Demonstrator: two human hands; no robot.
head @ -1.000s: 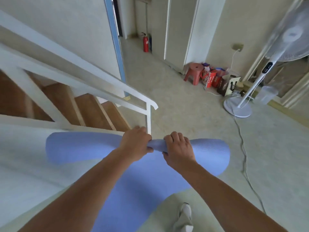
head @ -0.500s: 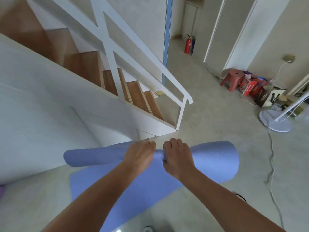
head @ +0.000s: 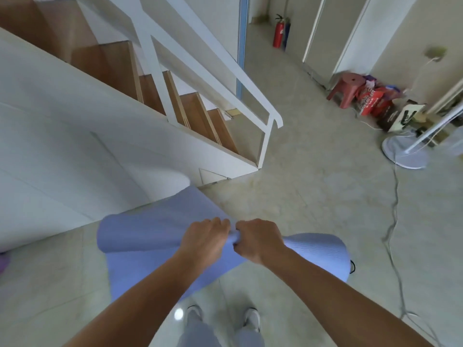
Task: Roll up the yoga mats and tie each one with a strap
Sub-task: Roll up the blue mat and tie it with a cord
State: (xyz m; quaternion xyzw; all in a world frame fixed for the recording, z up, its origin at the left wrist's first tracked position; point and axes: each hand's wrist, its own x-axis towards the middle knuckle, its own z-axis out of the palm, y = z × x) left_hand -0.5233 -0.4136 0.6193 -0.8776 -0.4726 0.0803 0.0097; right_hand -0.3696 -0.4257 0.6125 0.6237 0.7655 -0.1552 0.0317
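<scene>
A light blue yoga mat (head: 150,234) hangs in front of me at waist height, partly rolled and bunched in the middle. My left hand (head: 204,236) and my right hand (head: 258,240) grip it side by side at its centre, fingers curled over the top. One flap of the mat rises toward the stair wall, another drapes down toward my legs. The rolled right end (head: 323,251) bulges out past my right wrist. A thin black loop (head: 352,266), perhaps a strap, shows on the floor just behind that end.
A white-railed wooden staircase (head: 175,101) stands at left, its white side wall (head: 75,146) close to the mat. A standing fan base (head: 403,154) with a trailing cable (head: 393,221) sits at right. Red stool (head: 347,88), boxes and a fire extinguisher (head: 278,33) lie farther back. A purple object (head: 3,261) peeks in at the left edge.
The view has swung left and down. The mat has loosened: a flap now lifts toward the stair wall and the roll has dropped lower. Both hands keep their grip at the centre.
</scene>
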